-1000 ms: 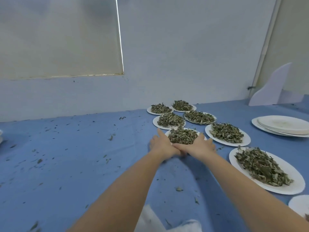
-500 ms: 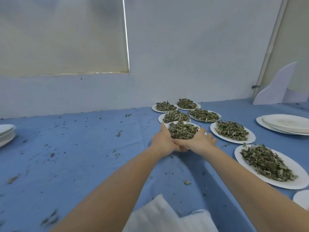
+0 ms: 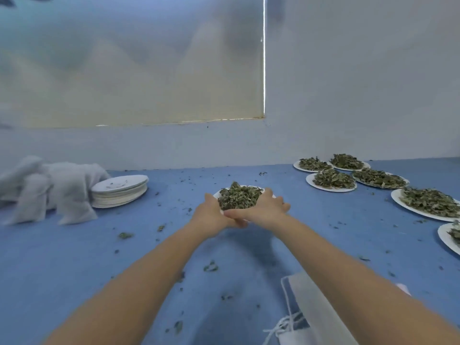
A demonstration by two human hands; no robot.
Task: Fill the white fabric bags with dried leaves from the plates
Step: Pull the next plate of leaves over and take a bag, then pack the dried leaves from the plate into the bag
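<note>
Both my hands carry one white plate [image 3: 256, 188] heaped with dried leaves [image 3: 238, 198] above the blue surface, at arm's length in front of me. My left hand [image 3: 211, 212] cups the plate's left rim and my right hand [image 3: 264, 207] curls round its right rim, the thumbs meeting at the near edge. An empty white fabric bag [image 3: 306, 305] with a drawstring lies at the near right, partly under my right forearm. Several filled white bags [image 3: 49, 190] lie in a heap at the far left.
A stack of empty white plates [image 3: 120, 190] stands beside the filled bags. Several more plates of leaves [image 3: 332, 179] sit along the right by the wall, one large plate [image 3: 428, 202] nearer. Leaf crumbs are scattered over the blue cloth [image 3: 74, 245].
The plate of leaves has been lifted out of the group on the right and carried left, away from the other plates. My view has swung left, bringing the filled bags and plate stack in.
</note>
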